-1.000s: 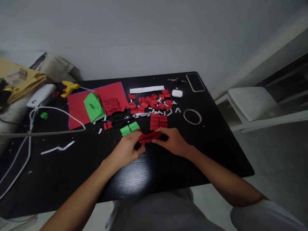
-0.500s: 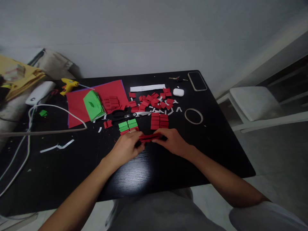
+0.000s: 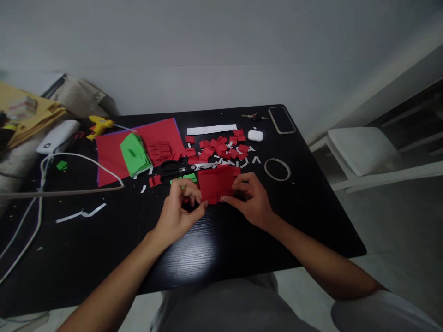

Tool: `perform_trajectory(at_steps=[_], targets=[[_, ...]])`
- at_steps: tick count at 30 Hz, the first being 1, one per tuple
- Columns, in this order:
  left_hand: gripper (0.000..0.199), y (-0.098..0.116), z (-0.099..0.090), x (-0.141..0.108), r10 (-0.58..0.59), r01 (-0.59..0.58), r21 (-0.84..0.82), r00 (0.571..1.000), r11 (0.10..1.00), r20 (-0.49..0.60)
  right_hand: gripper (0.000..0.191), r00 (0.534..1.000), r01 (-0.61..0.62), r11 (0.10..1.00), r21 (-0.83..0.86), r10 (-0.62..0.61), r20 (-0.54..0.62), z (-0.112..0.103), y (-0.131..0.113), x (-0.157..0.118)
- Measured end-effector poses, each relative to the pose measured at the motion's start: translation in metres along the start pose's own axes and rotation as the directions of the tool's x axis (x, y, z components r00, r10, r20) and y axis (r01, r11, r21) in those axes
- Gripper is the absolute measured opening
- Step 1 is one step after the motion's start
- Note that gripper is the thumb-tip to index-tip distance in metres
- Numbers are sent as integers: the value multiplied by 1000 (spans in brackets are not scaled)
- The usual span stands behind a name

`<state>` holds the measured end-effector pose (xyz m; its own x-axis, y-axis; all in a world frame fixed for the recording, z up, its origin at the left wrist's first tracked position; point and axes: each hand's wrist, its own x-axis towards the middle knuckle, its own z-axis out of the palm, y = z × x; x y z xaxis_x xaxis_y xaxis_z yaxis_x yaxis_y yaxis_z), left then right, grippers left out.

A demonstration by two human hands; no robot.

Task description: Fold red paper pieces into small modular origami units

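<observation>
A folded piece of red paper (image 3: 217, 182) is held up between my hands, its broad face toward me. My left hand (image 3: 182, 203) pinches its lower left corner with thumb and fingers. At the right edge, my right hand (image 3: 252, 198) grips it the same way. Behind the sheet, green folded pieces (image 3: 189, 177) show beside my left fingers, partly covered. Just beyond lie scissors (image 3: 204, 166) with black handles. A pile of small red folded pieces (image 3: 221, 146) is spread past them, mixed with white paper scraps.
To the left are a large red sheet (image 3: 104, 157), a stack of green paper (image 3: 133, 157) and a yellow glue gun (image 3: 100, 125). A white cable (image 3: 86, 159) loops across the left side. A ring of wire (image 3: 277, 169), a white case (image 3: 255, 135) and a phone (image 3: 282, 120) lie right.
The red paper, seen nearly edge-on before, has been tipped up and now shows its broad face. My left fingers have opened out around its corner. The view has shifted slightly.
</observation>
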<state>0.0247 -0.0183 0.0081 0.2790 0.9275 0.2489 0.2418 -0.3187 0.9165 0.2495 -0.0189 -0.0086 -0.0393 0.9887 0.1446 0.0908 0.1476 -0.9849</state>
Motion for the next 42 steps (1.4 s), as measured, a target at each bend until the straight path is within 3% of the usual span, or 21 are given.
perform_trajectory(at_steps=[8, 18, 23, 26, 29, 35, 42], targets=[[28, 2, -1, 3, 103, -102, 77, 995, 992, -7, 35, 999, -31, 999, 17, 31, 27, -1, -6, 1], [5, 6, -6, 3, 60, -89, 294, 992, 952, 107, 30, 985, -152, 985, 82, 145, 89, -2, -2, 1], [7, 9, -5, 4, 92, -121, 340, 991, 932, 101, 21, 982, -152, 986, 69, 143, 125, -1, 2, 2], [7, 11, -5, 4, 115, -135, 388, 991, 912, 73, 12, 988, -91, 995, 43, 85, 133, -2, 2, 2], [6, 11, -7, 5, 146, -158, 423, 987, 892, 61, 6, 990, 60, 998, -27, -56, 132, -5, 0, 1], [8, 13, -9, 5, 244, -228, 495, 969, 838, 32, 12, 967, 254, 923, -288, -240, 83, -8, -9, -1], [9, 16, -8, 3, 281, -250, 532, 959, 809, 22, 16, 917, 398, 867, -300, -377, 128, -8, -15, 1]])
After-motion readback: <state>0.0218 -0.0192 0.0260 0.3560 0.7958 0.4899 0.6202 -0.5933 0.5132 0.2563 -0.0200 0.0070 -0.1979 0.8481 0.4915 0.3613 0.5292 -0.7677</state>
